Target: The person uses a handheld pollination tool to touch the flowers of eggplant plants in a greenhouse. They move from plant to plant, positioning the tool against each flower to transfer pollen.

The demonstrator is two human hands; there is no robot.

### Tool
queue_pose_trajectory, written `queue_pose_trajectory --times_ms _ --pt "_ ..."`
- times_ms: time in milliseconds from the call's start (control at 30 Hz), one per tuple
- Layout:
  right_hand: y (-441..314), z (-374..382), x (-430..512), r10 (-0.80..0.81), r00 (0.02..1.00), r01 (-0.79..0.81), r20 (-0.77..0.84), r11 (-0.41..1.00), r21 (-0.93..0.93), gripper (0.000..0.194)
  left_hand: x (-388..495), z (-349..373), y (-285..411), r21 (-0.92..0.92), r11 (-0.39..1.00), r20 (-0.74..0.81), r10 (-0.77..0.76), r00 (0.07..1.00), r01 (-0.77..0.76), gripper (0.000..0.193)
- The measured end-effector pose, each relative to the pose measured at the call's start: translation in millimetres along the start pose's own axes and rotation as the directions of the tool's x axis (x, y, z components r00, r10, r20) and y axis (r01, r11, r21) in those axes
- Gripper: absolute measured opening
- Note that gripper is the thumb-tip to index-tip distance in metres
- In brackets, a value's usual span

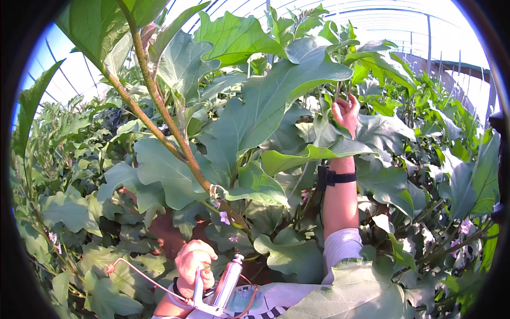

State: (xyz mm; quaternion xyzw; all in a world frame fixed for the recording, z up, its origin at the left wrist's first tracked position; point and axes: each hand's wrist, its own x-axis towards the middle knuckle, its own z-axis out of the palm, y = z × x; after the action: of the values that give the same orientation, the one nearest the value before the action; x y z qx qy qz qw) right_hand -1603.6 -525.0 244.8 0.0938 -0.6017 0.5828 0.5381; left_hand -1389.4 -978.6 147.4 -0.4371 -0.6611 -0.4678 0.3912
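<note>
My left hand (195, 261) is at the bottom, its fingers wrapped around the handle of a metal hand sprayer (228, 281). The sprayer has a shiny cylinder and a thin bent tube (149, 277), which ends in a reddish nozzle (110, 268) on the left. My right hand (346, 113) reaches up among the leaves with its fingers curled, close to a thin upright stem (338, 91). Whether it grips that stem is unclear, as leaves cover part of the hand. A small purple eggplant flower (224, 217) hangs below a thick forked eggplant stem (175, 135).
Broad eggplant leaves (259, 115) crowd in front of me and between my arms. One large leaf (350, 293) overlaps my printed shirt. Pale flowers (465, 226) show at the right. Greenhouse frame bars (428, 44) rise behind. A black strap (343, 178) circles my right forearm.
</note>
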Motion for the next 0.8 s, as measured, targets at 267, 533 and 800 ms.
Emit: queue_pose_trajectory --times_ms 267,533,800 --pt "-116 -37 -225 -0.044 0.941 0.074 -0.334 0.994 0.077 0.028 -3 -36 -57 -0.225 0.971 0.051 -0.076 0.996 0.086 0.043" --pt "-264 98 -360 -0.073 0.679 0.421 0.731 0.854 -0.306 0.072 8 -77 -98 -0.399 0.856 0.437 -0.137 0.889 0.328 0.019" --pt "-219 217 -427 -0.102 0.831 0.381 0.547 0.821 -0.425 0.068 -8 -93 -135 -0.472 0.807 0.625 0.023 0.78 0.355 0.032"
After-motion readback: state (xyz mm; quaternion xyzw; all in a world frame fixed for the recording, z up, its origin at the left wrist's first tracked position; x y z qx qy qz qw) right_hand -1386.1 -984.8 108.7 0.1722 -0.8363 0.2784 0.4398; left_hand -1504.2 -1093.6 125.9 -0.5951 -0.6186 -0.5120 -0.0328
